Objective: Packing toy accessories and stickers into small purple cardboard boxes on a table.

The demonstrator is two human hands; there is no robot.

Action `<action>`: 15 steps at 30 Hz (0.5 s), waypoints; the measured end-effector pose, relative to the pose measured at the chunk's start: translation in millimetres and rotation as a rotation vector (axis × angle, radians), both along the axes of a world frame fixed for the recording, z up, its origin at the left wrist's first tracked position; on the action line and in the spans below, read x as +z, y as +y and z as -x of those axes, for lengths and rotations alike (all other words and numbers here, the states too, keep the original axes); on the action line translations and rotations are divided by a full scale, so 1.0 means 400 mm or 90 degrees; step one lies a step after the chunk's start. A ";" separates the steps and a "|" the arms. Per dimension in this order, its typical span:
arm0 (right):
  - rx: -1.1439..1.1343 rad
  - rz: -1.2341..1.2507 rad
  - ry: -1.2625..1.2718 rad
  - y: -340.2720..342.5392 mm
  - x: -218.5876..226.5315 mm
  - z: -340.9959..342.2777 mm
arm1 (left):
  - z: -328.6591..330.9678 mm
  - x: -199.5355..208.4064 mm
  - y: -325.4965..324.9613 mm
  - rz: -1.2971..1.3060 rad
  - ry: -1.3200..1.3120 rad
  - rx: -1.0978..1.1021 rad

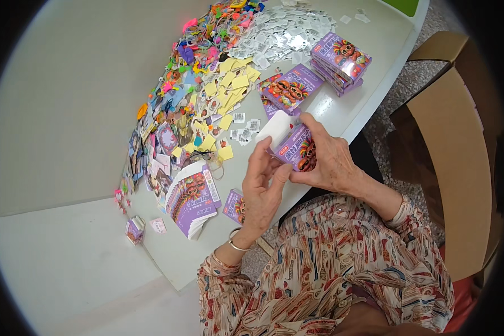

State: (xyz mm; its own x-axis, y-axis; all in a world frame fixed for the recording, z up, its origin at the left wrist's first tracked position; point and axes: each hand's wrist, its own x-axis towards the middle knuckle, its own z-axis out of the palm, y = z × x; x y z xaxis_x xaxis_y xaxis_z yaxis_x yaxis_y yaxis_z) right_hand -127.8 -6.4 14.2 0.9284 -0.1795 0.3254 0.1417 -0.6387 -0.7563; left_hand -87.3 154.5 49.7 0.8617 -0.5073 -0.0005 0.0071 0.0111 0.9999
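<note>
A small purple carton (298, 152) with a cartoon picture is held between my two hands, its white end flap (274, 126) standing up. My left hand (263, 185) is closed on the near left side, thumb on the front and fingers by the flap. Wrapped round the right side and top is my right hand (333, 157), also closed on the carton. Whether anything lies inside cannot be seen. Just beyond, finished-looking purple boxes (294, 87) lie overlapped, and another stack of them (341, 56) rises at the table's right edge.
Flat purple cartons (193, 201) lie fanned out at left, beside a single purple carton (234, 207). Piles of yellow paper slips (232, 84), clear sachets (288, 33) and colourful trinkets (207, 39) cover the back. A cardboard box (453, 162) stands right of the white table (341, 115).
</note>
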 end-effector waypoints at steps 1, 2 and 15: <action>-0.004 0.016 -0.027 -0.001 -0.001 0.000 | -0.001 -0.003 0.001 -0.024 -0.005 -0.014; -0.007 0.017 -0.028 -0.004 0.001 -0.001 | -0.002 -0.008 -0.003 -0.023 -0.007 -0.016; 0.112 -0.006 -0.021 -0.044 0.022 -0.018 | -0.020 -0.004 -0.010 -0.224 -0.275 -0.032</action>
